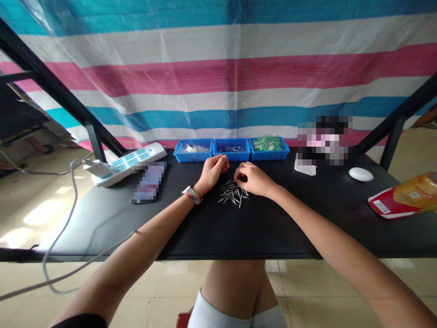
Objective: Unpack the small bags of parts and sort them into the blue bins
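A loose pile of thin silver metal pins [233, 195] lies on the black table. My right hand [254, 179] is at the pile's upper right edge, thumb and forefinger pinched together over the pins; whether a pin is between them I cannot make out. Just in front of the middle blue bin [231, 156], which holds similar metal pins, my left hand [212, 174] rests with its fingers curled closed. Whatever it may hold is hidden. A blue bin of clear plastic pieces [193, 157] stands to the left, and a blue bin of green pieces [270, 155] to the right.
A white power strip [131, 160] with a plugged-in adapter and a blurred phone [150, 182] lie on the left, with a grey cable [73, 205] hanging nearby. At right are a white oval object [361, 174] and a red-and-yellow package [406, 196]. A striped sheet [211, 77] hangs behind.
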Demonstrator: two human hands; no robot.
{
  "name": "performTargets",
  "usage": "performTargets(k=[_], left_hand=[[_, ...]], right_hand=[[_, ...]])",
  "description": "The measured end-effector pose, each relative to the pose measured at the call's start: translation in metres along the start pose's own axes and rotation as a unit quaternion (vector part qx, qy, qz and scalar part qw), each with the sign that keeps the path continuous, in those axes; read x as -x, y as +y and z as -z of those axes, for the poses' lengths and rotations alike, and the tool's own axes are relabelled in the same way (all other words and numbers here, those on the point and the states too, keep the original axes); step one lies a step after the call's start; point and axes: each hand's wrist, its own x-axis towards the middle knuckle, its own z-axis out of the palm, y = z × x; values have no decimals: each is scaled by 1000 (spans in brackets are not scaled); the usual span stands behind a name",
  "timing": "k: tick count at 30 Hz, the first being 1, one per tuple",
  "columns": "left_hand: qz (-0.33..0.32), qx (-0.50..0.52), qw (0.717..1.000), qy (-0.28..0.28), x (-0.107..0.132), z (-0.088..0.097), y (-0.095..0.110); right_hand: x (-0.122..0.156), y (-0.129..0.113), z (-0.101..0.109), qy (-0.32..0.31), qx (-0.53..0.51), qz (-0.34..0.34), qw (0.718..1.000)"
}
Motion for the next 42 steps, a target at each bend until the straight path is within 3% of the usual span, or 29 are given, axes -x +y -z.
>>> performTargets(k=[6,10,14,19,26,35,42], left_hand=[[9,5,999,-31,0,1,1],[8,11,997,-77,1,3,5],[-3,4,994,-108,2,7,7],[-19,-21,991,-132,1,9,2],[3,4,994,-112,-1,10,-2],[21,27,994,-106,-3,12,-1],[8,8,996,-84,-4,11,-5]], right_hand=[[-3,12,8,6,-168,-55,984],[-6,19,5,70,-306,-133,940],[-8,17,3,122,-376,-179,901],[-7,12,1,137,-390,-191,890],[-6,13,-1,155,-399,-189,884],[-6,17,-6,174,-361,-189,896],[-6,13,-6,175,-371,-190,892]])
